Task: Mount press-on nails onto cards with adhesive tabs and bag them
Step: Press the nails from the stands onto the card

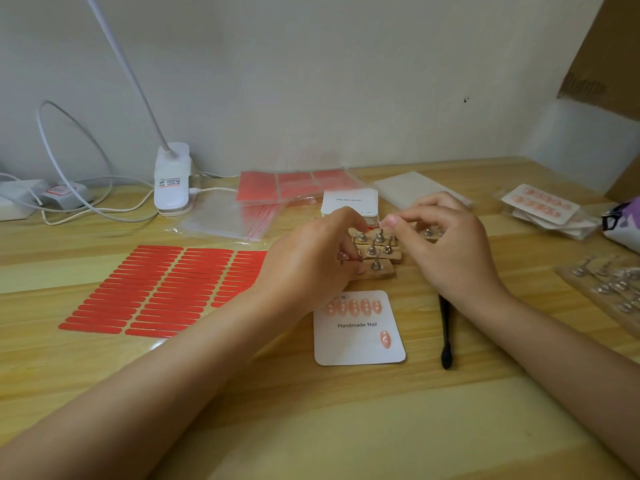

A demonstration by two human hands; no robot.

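A white "Handmade Nail" card (360,344) lies on the table in front of me, with a row of pink nails along its top and one pink nail (385,339) at its lower right. Just behind it stand wooden holder blocks (379,259) with metal pegs. My left hand (311,258) and my right hand (450,244) meet above the blocks, fingertips pinched together around something small and red, too small to name. A sheet of red adhesive tabs (159,289) lies to the left.
A black tool (446,336) lies right of the card. Behind are a stack of blank cards (349,202), clear bags (228,220), more red tab sheets (294,185) and a white clip lamp (172,178) with cables. Bagged finished cards (543,206) and spare metal pegs (609,282) sit right.
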